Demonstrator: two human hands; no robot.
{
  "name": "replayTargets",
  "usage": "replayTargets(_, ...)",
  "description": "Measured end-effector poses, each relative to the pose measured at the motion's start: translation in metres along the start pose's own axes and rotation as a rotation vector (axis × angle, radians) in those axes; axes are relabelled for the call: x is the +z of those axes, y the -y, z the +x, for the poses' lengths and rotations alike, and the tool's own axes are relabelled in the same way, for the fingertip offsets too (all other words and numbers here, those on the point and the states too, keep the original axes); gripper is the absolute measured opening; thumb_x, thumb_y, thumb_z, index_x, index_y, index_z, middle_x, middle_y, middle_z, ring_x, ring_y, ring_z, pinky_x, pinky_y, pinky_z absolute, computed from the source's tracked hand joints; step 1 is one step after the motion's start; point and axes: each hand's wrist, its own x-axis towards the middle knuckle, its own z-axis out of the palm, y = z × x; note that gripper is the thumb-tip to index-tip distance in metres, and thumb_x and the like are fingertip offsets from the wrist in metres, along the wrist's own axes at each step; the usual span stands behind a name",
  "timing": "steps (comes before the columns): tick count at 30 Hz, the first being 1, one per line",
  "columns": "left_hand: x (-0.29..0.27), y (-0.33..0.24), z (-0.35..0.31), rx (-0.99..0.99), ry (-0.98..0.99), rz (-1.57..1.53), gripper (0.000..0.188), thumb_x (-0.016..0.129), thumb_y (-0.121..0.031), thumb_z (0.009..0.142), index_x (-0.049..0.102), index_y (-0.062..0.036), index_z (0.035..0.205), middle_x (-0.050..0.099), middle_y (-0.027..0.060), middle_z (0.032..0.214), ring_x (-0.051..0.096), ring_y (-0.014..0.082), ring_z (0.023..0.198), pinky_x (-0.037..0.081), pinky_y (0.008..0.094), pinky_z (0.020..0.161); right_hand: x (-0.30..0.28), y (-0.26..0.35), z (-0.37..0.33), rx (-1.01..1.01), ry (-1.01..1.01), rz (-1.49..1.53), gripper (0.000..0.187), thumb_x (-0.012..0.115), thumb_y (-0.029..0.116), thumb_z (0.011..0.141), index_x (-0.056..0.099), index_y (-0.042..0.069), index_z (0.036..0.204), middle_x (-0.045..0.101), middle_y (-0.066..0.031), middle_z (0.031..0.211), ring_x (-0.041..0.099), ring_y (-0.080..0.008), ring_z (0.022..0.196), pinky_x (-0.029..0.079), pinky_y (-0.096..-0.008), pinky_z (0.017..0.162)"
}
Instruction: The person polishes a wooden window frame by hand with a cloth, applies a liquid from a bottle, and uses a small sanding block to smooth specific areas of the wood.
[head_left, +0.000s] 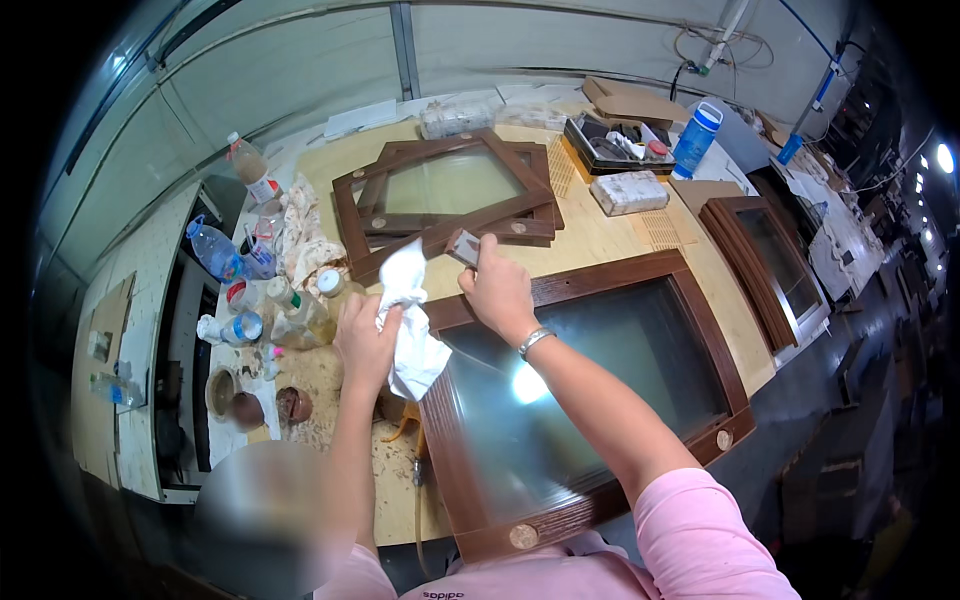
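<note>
My left hand [364,340] is closed on a crumpled white tissue [417,350], which sticks out above and below the fingers. My right hand [503,296] grips a small flat metal piece with a brownish edge [464,246], which looks like a scraper blade. Both hands are above the far left corner of a brown wood-framed glass panel [712,352]. The panel lies flat on the bench in front of me, with a bright reflection in its glass. Round light-coloured pads sit on its near corners. My right forearm crosses over the glass.
Similar brown frames [540,198] lie stacked beyond my hands. Bottles [213,250], stained cups [293,404] and a rag [305,235] crowd the left. A tool box [615,145], a wrapped block [628,193] and a blue bottle [698,140] stand far right. More frames [750,265] lean at the right edge.
</note>
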Motion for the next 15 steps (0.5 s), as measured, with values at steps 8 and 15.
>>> replayTargets(8,-0.047,-0.014,-0.103,0.054,0.263,-0.457,0.039,0.069,-0.003,0.078,0.069,-0.0015,0.117,0.070,0.0119,0.092,0.069,0.0207,0.084,0.054,0.0332,0.078,0.000,-0.015,0.002,0.003,-0.069,0.021,0.033,0.060,0.019,0.085,0.043,-0.001,0.105,0.064,-0.0245,0.068,0.064,-0.0456,0.065,0.052,-0.0559,0.064)
replayTargets(15,0.005,-0.011,0.005,-0.080,-0.084,-0.219,0.022,0.068,-0.009,0.083,0.060,0.0011,0.102,0.064,0.0165,0.095,0.063,0.0320,0.083,0.050,0.0414,0.073,0.011,0.002,-0.002,-0.045,-0.055,0.050,0.032,0.060,0.019,0.085,0.043,0.000,0.104,0.064,-0.0245,0.068,0.064,-0.0454,0.066,0.051,-0.0556,0.064)
